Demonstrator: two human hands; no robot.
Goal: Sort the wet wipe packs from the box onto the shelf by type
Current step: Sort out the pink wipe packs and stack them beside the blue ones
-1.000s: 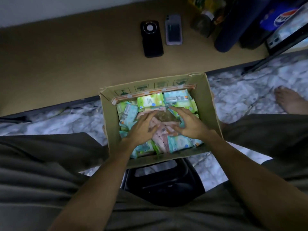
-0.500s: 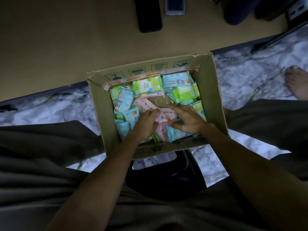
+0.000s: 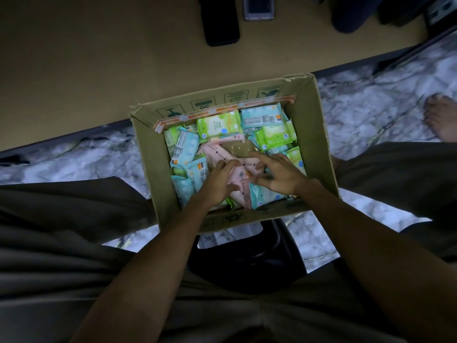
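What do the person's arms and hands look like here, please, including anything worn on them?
Both forearms are bare as far as the frame shows: no sleeves, watch, bracelet or gloves. The left hand and right hand carry no rings that the dim picture shows. Olive-grey cloth covers the lap beneath them.

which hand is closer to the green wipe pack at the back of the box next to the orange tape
Left. The left hand lies below the bright green plastic wipe pack, on the pink packs. The right hand sits further right, diagonally away from it.
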